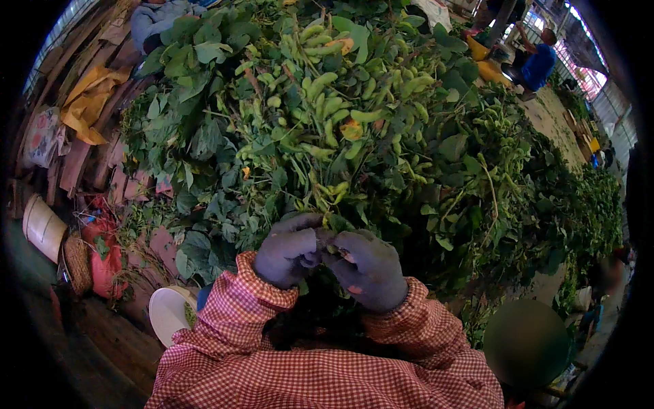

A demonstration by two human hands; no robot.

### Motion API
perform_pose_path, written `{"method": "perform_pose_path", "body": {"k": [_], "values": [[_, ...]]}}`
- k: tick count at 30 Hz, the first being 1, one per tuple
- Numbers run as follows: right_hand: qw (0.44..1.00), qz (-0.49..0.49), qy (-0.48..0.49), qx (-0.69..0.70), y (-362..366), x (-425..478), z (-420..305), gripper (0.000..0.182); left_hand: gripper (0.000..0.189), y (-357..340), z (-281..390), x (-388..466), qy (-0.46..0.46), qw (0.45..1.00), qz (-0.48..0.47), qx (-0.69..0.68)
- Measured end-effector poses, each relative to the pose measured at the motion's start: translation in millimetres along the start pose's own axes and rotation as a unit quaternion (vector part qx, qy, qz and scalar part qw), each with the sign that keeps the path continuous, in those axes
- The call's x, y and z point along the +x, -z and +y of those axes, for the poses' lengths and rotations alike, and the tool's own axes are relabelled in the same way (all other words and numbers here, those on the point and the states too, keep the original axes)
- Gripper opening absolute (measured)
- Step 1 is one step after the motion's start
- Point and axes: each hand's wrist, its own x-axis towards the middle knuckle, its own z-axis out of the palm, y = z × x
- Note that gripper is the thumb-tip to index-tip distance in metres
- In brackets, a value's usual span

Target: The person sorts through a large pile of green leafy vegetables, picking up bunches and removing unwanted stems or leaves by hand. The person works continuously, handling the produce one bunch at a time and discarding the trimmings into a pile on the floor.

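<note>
Both hands wear dusty grey-purple gloves and meet low in the middle, in front of my checked sleeves. My left hand [287, 251] has its fingers closed around a soybean stem [325, 221] with a leaf and small pods near it. Touching it from the other side, my right hand [369, 268] pinches a green bit of the plant between thumb and fingers; the glove hides most of that bit. Just beyond my hands rises a large heap of cut soybean plants [306, 148], with plump green pods [327, 105] among broad leaves.
A white bucket [162, 314] with some green inside stands by my left sleeve. Further left are a red bag [104, 255], a woven basket [77, 266] and a tilted pale bucket [43, 227]. Yellow sacking [92, 102] lies on boards. People sit at upper left [162, 20] and upper right [539, 64].
</note>
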Motion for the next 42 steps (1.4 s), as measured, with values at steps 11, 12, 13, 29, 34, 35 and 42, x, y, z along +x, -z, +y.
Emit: {"method": "perform_pose_path", "body": {"k": [11, 12, 13, 29, 34, 35, 42], "values": [[0.928, -0.218, -0.034, 0.299, 62.1, -8.7, 21.4, 0.026, 0.024, 26.1, -0.7, 11.9, -0.087, 0.976, -0.079, 0.184], [0.911, -0.148, -0.079, 0.377, 62.0, -5.5, 21.7, 0.030, 0.024, 24.4, 0.0, 9.8, -0.036, 0.989, -0.068, 0.125], [0.882, -0.072, -0.111, 0.452, 61.3, -0.8, 19.1, 0.034, 0.024, 22.2, -3.4, 9.2, -0.044, 0.989, -0.059, 0.130], [0.845, -0.081, -0.326, 0.417, 23.2, 16.3, -6.8, 0.032, 0.037, 26.6, -9.7, 1.3, -0.113, 0.960, -0.043, 0.252], [0.834, -0.125, -0.315, 0.435, 16.5, 12.8, -1.1, 0.032, 0.035, 26.6, -9.4, 0.3, -0.218, 0.907, -0.055, 0.357], [0.827, -0.139, -0.319, 0.442, 18.4, 13.5, -0.9, 0.031, 0.035, 28.4, -9.6, -0.6, -0.221, 0.904, -0.052, 0.362], [0.855, -0.183, -0.280, 0.397, 20.6, 17.3, 2.8, 0.021, 0.035, 24.9, -6.8, 0.6, -0.327, 0.818, -0.035, 0.472]]}}
